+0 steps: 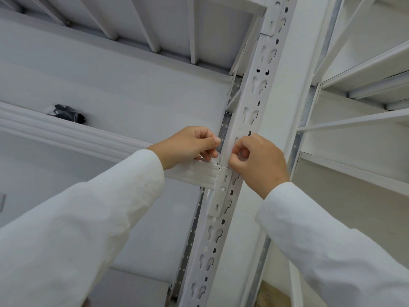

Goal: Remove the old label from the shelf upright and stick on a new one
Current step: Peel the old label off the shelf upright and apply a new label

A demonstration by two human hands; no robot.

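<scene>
L hand (190, 147) has its fingers curled in a pinch at the left edge of the slotted shelf upright (254, 103), and R hand (254, 160) pinches at the upright's face just above the beam bracket (223, 191). The label itself is too pale to pick out; prob. thin, limp film, so lift by a corner w/ a nail. Painted white steel, slick; a dark bundle (68, 113) lies on the shelf at far left.

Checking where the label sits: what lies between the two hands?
In the head view, only the white slotted metal shelf upright runs between the left hand and right hand; no label is discernible.
</scene>
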